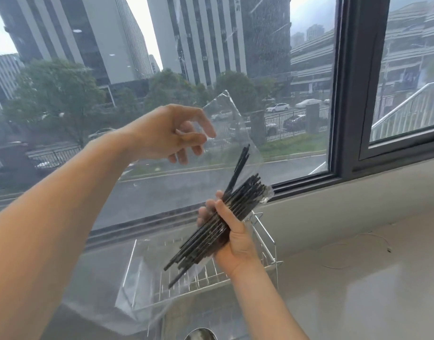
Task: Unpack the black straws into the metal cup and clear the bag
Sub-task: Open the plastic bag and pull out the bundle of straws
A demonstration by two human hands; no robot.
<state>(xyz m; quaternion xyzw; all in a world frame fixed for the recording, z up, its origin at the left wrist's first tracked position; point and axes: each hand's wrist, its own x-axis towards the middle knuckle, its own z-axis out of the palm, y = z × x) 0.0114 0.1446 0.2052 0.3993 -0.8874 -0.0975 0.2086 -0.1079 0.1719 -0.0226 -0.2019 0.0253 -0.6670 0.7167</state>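
Your right hand (232, 238) grips a bundle of black straws (217, 223) through a clear plastic bag (225, 119), fingers wrapped around the middle of the bundle. Above it, your left hand (173, 133) pinches the bag's upper edge between thumb and fingertips. A wire rack (265, 239) sits below your right hand, the metal cup's rim (201, 334) lower still.

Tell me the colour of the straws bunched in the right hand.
Black, all of them. The straws show best in the head view, gripped by the right hand.
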